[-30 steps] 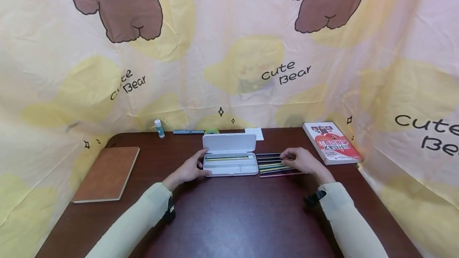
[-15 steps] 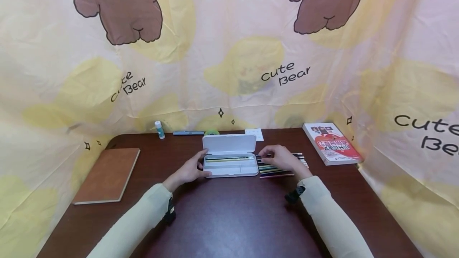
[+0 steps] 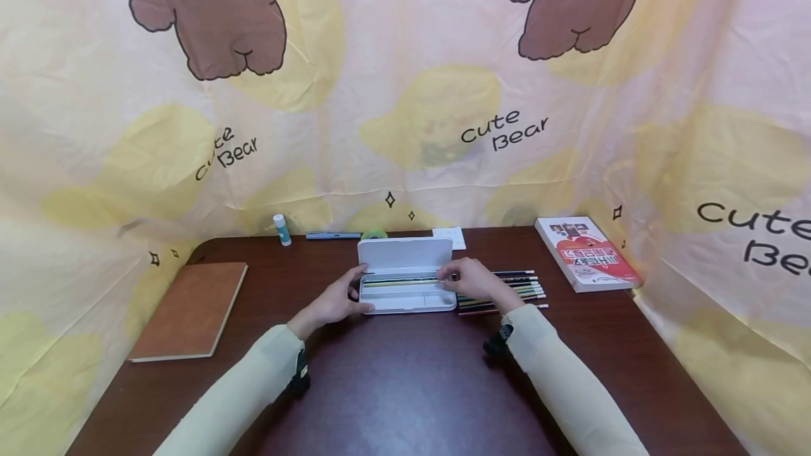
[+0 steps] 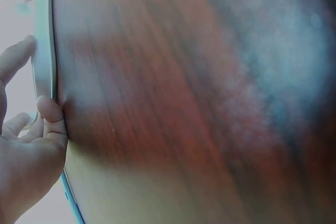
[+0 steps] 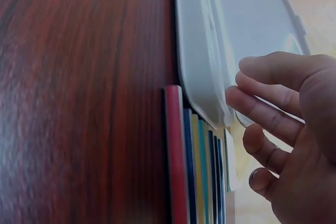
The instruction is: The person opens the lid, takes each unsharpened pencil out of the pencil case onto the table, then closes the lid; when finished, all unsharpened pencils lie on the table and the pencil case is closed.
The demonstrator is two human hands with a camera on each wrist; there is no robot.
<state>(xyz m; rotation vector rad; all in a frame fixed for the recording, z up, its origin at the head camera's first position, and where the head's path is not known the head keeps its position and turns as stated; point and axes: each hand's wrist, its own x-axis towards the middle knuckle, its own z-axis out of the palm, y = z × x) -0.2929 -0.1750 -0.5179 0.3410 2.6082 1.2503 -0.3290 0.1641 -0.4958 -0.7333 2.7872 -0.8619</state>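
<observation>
A white pencil case (image 3: 405,302) lies with its lid (image 3: 405,254) raised, and pencils (image 3: 395,281) rest in its rear compartment. My left hand (image 3: 331,301) holds the case's left end, thumb at the front edge. In the left wrist view, fingers (image 4: 50,109) touch the case's edge. My right hand (image 3: 474,280) is over the case's right end, fingertips near the pencil ends. In the right wrist view its fingers (image 5: 265,111) are loosely bent, with no object visible between them. Several loose pencils (image 3: 507,293) lie side by side on the table, partly hidden under that hand.
A brown notebook (image 3: 190,312) lies at the left and a red-and-white book (image 3: 586,253) at the back right. Along the rear edge are a glue stick (image 3: 282,229), a blue pen (image 3: 332,236), a green tape roll (image 3: 374,234) and a white paper (image 3: 451,236).
My right hand has moved left from the loose pencils to the case's right end, uncovering the right ends of those pencils. My left hand has stayed on the case.
</observation>
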